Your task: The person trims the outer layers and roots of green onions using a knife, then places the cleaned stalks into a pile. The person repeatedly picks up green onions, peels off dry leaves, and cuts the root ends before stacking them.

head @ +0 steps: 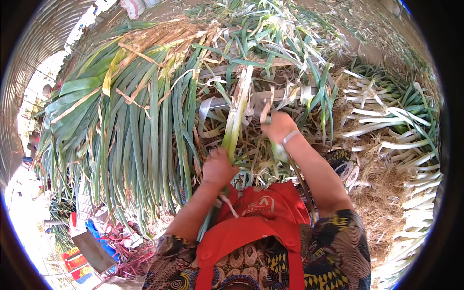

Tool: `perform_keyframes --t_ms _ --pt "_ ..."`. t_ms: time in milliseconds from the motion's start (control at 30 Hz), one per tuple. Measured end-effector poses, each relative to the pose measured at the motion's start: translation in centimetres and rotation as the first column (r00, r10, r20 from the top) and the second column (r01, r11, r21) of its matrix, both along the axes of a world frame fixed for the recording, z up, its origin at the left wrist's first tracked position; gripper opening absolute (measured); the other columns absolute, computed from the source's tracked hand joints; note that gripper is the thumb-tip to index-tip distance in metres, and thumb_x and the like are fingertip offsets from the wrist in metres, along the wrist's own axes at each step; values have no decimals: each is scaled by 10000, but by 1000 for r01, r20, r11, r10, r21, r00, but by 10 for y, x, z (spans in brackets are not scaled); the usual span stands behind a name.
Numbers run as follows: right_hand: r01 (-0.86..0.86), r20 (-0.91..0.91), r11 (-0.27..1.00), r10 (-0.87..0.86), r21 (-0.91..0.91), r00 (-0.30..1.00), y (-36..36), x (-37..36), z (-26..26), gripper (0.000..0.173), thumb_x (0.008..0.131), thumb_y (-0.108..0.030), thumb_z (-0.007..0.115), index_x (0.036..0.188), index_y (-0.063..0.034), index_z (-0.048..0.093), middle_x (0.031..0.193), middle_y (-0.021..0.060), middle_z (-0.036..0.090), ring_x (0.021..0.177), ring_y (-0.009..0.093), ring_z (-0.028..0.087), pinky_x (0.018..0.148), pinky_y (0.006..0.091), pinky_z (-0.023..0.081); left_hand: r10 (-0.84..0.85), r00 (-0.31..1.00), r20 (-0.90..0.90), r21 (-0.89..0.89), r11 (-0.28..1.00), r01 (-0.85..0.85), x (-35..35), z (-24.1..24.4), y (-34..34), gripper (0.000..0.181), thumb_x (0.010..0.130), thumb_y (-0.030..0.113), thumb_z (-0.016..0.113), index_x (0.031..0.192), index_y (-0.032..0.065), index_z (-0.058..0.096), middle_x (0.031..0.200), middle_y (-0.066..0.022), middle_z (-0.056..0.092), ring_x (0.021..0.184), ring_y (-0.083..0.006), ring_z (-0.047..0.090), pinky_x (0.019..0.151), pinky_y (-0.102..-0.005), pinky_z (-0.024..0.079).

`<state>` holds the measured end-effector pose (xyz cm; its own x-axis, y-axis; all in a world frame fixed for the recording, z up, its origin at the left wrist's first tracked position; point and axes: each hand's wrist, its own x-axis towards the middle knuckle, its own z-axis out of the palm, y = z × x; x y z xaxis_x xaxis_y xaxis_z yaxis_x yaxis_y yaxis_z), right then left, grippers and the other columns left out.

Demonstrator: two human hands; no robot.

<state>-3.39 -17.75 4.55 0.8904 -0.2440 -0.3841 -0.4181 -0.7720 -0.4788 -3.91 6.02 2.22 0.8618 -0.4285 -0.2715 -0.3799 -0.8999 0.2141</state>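
Observation:
My left hand is closed around the green part of a large green onion or leek. Its pale end points away from me, and its leaves run down beside my red apron. To the right, my right hand, with a pale band at the wrist, grips a strip of dry outer leaf that sticks up above the fingers. A green leaf hangs below this hand along the forearm; the fingers are partly blurred. Peeled leaf scraps lie beneath both hands.
Unpeeled onions with brown, dry-skinned ends form a thick heap at left. Cleaned white-stemmed onions lie stacked at right, their roots turned inward. Loose leaves cover the far side. Pink ties lie at lower left.

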Motion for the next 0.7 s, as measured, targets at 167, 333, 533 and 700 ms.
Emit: perform_keyframes --t_ms 167,333,533,700 --pt "-136 56 990 134 36 989 29 -65 28 466 814 -381 610 954 63 580 902 263 643 886 379 638 799 423 517 168 776 -608 -417 764 -492 20 24 24 397 731 177 595 1076 -12 538 849 -139 582 761 -239 587 698 -359 494" --pt "109 232 987 -135 120 963 10 -59 1 388 796 -323 645 960 22 576 861 242 642 828 399 629 774 446 508 24 561 -828 -469 520 -714 22 33 27 343 744 109 538 1064 -15 544 814 -113 569 665 -207 575 578 -342 495" --pt "-224 254 955 171 195 952 45 -162 49 430 784 -340 655 994 13 526 884 233 624 819 395 616 750 454 498 12 556 -831 -495 438 -750 15 40 35 373 746 127 523 1084 -29 547 854 -120 592 701 -215 594 627 -332 515" --pt "-260 150 948 234 184 961 60 -193 66 461 777 -317 637 1115 -20 534 916 220 624 864 393 606 761 433 494 -106 500 -860 -496 408 -766 17 28 41 374 759 107 505 1097 -45 552 857 -130 607 708 -213 609 610 -344 535"
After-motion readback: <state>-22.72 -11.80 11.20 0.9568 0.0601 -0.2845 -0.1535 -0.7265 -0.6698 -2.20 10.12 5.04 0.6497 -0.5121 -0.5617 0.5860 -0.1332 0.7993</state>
